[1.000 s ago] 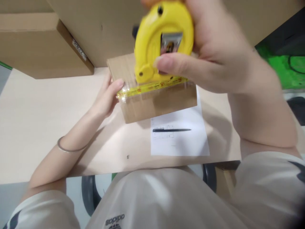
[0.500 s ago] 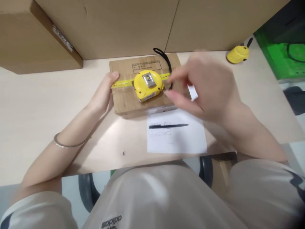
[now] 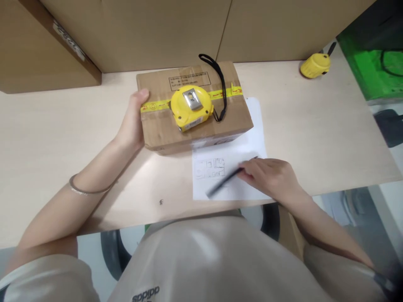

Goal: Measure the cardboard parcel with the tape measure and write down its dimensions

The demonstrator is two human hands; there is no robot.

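Observation:
My left hand (image 3: 134, 119) grips the left end of a small cardboard box (image 3: 160, 132), thumb on its top edge and the other fingers hidden behind its side. On top of the box lies a yellow tape measure (image 3: 192, 105) with a metal clip and a black wrist strap (image 3: 222, 84). Yellow printed tape (image 3: 217, 94) runs across the box beneath it. In front, my right hand (image 3: 267, 176) is closed on a black pen (image 3: 225, 182), which tilts over a white sheet of paper (image 3: 252, 147) with small drawn outlines. The box covers part of that sheet.
Large cardboard boxes (image 3: 163, 33) stand along the back of the table (image 3: 302, 138), with another box (image 3: 40, 50) at the left. A second yellow tape measure (image 3: 315, 66) sits at the back right. Beyond the right edge are a green surface (image 3: 365, 67) and a black object (image 3: 388, 126).
My right hand has moved from the right end of the box down to the paper and picked up the pen, which was lying there. My left hand still holds the box.

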